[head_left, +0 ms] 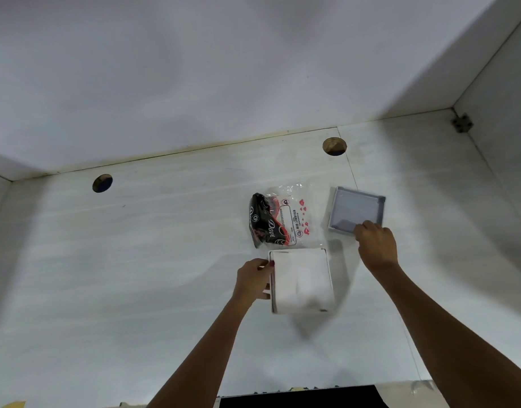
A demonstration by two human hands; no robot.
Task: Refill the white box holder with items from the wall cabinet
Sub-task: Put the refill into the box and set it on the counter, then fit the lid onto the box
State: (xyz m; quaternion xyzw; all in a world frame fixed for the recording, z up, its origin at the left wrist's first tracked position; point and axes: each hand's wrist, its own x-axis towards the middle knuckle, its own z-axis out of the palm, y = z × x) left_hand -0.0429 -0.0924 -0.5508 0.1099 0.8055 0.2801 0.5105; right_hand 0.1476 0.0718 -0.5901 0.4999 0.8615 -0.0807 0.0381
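Left hand (253,279) grips the holder (302,281) by its left side; tissue shows in its open top. Right hand (375,245) has its fingers closed on the near edge of the lid (356,209). The holder lies down-left of the right fingers, so the lid must travel that way; the tissue pack (278,219) lies just beyond the holder.

On the counter (135,260), the bag (275,219) lies behind the box holder (302,281), left of the lid (356,210).

Blur and hidden bits

White box holder (302,281) smeared by motion blur; right hand (375,245) covers the grey lid's (356,210) near corner; wrapper (278,219) print unreadable; both arms cut off below.
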